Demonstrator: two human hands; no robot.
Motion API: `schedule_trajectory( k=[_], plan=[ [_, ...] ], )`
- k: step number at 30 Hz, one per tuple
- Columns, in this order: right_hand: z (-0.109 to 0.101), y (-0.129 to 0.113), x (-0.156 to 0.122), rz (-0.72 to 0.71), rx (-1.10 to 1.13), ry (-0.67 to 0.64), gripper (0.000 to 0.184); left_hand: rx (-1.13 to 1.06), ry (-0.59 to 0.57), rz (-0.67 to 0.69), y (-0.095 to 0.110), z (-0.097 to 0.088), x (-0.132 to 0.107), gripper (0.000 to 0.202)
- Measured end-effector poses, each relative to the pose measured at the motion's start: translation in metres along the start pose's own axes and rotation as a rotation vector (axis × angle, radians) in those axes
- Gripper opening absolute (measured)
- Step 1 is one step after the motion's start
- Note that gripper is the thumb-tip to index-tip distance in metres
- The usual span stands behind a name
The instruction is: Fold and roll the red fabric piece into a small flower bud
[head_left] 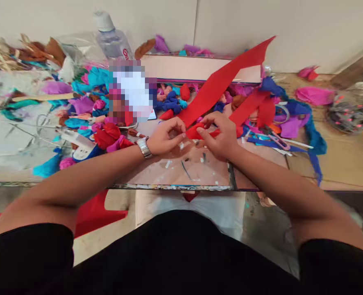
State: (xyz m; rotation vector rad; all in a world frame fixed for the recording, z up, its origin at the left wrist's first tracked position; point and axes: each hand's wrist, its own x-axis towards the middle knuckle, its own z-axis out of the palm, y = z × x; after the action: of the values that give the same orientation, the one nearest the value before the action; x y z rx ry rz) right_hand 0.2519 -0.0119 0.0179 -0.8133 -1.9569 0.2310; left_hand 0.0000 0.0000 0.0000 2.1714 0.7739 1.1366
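My left hand, with a metal watch on its wrist, has thumb and fingertips pinched together at the left end of a small red crepe paper piece. Opposite it, my right hand grips the same piece between thumb and fingers. Both hands are just above the table near its front edge. A long red crepe paper strip rises behind them to the upper right. Another red strip lies beyond my right hand. Whether these strips join the held piece is hidden.
A plastic bottle stands at the back left beside a blurred-out bright screen. Crumpled coloured paper, including a red bundle, surrounds a white power strip. Pink-handled scissors lie right. A long pale box sits behind.
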Motion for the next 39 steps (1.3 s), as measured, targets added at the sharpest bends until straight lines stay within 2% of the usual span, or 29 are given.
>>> schedule_trajectory(
  k=[12, 19, 26, 32, 39],
  plan=[
    [-0.0026, -0.0027, 0.0017, 0.075, -0.003, 0.000, 0.033, -0.042, 0.011, -0.049, 0.0000, -0.0003, -0.0005, 0.035],
    [-0.0020, 0.0003, 0.0021, 0.054, -0.002, 0.025, 0.031, -0.108, 0.014, -0.029, 0.0044, 0.0005, 0.0007, 0.035],
    [-0.0016, -0.0023, 0.0011, 0.080, 0.009, -0.001, 0.031, -0.030, 0.005, -0.024, 0.0055, -0.0009, 0.0006, 0.034],
    [-0.0036, -0.0005, 0.0026, 0.075, -0.011, 0.027, 0.032, -0.005, 0.000, -0.031, 0.0041, -0.0006, -0.0002, 0.037],
    [-0.0011, 0.0002, 0.0015, 0.081, -0.033, -0.001, 0.037, -0.060, -0.013, -0.028, 0.0034, 0.0000, 0.0001, 0.034]
  ],
)
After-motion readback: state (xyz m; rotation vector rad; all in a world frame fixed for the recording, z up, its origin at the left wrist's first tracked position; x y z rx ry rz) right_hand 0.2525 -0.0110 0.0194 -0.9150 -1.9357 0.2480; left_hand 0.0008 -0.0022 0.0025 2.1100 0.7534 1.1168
